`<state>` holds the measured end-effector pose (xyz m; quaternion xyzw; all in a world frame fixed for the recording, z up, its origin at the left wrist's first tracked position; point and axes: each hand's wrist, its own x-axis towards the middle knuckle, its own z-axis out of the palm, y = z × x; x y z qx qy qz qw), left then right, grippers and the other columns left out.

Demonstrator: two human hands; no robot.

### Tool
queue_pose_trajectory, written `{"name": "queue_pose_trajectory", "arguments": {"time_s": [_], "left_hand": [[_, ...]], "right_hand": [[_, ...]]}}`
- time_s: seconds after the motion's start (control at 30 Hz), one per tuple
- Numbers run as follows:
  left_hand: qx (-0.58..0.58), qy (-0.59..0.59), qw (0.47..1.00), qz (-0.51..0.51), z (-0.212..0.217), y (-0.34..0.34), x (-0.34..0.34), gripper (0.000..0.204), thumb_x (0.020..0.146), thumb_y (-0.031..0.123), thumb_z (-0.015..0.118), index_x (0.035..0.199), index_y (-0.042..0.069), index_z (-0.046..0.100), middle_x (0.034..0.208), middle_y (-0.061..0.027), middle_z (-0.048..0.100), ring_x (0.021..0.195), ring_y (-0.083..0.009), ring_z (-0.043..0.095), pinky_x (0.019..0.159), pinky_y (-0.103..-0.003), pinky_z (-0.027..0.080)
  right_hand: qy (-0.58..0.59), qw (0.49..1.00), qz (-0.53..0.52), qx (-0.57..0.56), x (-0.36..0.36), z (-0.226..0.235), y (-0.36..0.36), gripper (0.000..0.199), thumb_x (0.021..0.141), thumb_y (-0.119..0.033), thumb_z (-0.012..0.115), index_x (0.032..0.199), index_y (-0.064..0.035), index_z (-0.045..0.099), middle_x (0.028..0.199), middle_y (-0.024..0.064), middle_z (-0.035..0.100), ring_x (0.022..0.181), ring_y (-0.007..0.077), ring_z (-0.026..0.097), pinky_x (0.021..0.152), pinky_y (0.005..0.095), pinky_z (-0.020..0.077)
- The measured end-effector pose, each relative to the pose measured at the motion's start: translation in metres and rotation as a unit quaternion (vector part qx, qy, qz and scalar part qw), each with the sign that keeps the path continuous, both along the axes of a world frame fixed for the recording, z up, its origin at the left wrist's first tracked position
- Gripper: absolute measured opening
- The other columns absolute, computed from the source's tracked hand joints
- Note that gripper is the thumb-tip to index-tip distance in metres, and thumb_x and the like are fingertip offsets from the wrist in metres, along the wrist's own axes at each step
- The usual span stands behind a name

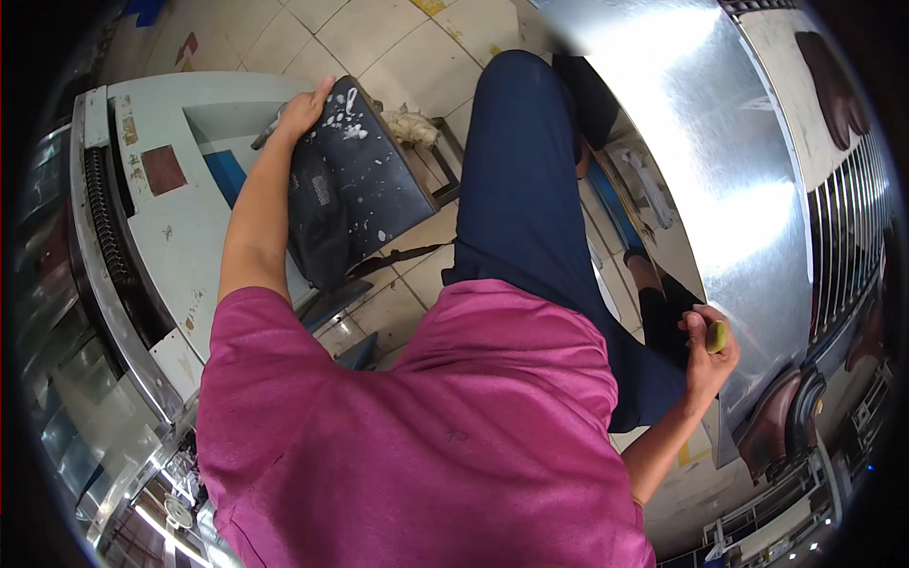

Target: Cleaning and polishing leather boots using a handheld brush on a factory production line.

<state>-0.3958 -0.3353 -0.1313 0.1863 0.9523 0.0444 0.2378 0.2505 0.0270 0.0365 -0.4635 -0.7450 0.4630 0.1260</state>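
Observation:
At the upper left, my left hand [305, 109] is closed on the edge of a dark stool [388, 185], whose seat is splashed with white spots. A black mesh bag or cloth [319, 222] lies against that seat, below my hand. On the right side, my right hand [710, 355] is closed round a small tool with a rounded yellow-green handle [717, 337]. The working end of that tool is too hard to make out. This hand is beside the near part of a shiny metal table [743, 218].
A pale green machine cabinet [170, 237] with a coiled spring-like strip [104, 213] stands at my left. Brown curved leather-like pieces [833, 90] lie beyond the metal table, near a metal rack [852, 237]. Below is a tiled floor [374, 43].

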Motion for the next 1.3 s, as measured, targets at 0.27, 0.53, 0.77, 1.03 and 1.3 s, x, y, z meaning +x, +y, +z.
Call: {"name": "queue_pose_trajectory", "arguments": {"time_s": [0.27, 0.53, 0.77, 1.03, 1.3], "left_hand": [[-0.001, -0.001, 1.0, -0.002, -0.003, -0.004, -0.023, 0.11, 0.091, 0.086, 0.024, 0.109, -0.012, 0.07, 0.117, -0.0367, 0.064, 0.124, -0.0469, 0.057, 0.107, -0.045, 0.042], [0.008, 0.14, 0.962, -0.234, -0.026, -0.053, -0.046, 0.052, 0.11, 0.04, 0.027, 0.133, 0.007, 0.06, 0.103, -0.0352, 0.066, 0.098, -0.0512, 0.063, 0.087, -0.057, 0.047], [0.237, 0.125, 0.961, -0.065, 0.045, 0.074, -0.049, 0.039, 0.105, 0.038, 0.053, 0.1, 0.002, 0.067, 0.076, -0.009, 0.064, 0.076, -0.0154, 0.061, 0.074, -0.031, 0.05], [0.561, 0.021, 0.805, -0.192, 0.144, 0.417, 0.019, 0.019, 0.1, 0.018, 0.066, 0.108, 0.0, 0.067, 0.095, -0.0021, 0.067, 0.087, -0.0087, 0.061, 0.08, -0.024, 0.05], [0.57, -0.12, 0.722, -0.374, 0.137, 0.757, 0.197, 0.049, 0.085, 0.027, 0.083, 0.126, 0.007, 0.064, 0.109, -0.0086, 0.071, 0.097, -0.0141, 0.069, 0.084, -0.028, 0.054]], "right_hand": [[-0.052, 0.993, 0.012, 0.105, -0.014, 0.01, 0.028, 0.022, 0.088, -0.015, 0.08, 0.1, 0.0011, 0.071, 0.084, 0.0071, 0.07, 0.076, 0.0141, 0.063, 0.073, 0.0264, 0.051], [-0.059, 0.952, -0.025, 0.299, 0.001, -0.02, 0.095, 0.018, 0.086, -0.008, 0.077, 0.102, -0.0015, 0.072, 0.09, 0.0107, 0.071, 0.081, 0.0202, 0.067, 0.076, 0.0327, 0.053], [-0.15, 0.867, -0.1, 0.464, 0.022, -0.055, 0.179, 0.027, 0.075, -0.003, 0.069, 0.101, -0.0082, 0.068, 0.105, 0.0124, 0.069, 0.099, 0.0345, 0.065, 0.083, 0.0449, 0.0529], [-0.17, 0.856, -0.18, 0.455, -0.005, -0.075, 0.221, 0.04, 0.071, -0.002, 0.068, 0.111, -0.0104, 0.066, 0.131, 0.0156, 0.064, 0.124, 0.0376, 0.058, 0.105, 0.0476, 0.0452], [-0.176, 0.868, -0.174, 0.431, -0.008, -0.073, 0.218, 0.036, 0.081, -0.014, 0.074, 0.114, -0.0046, 0.063, 0.13, 0.0199, 0.062, 0.123, 0.0407, 0.058, 0.106, 0.0556, 0.044]]}}
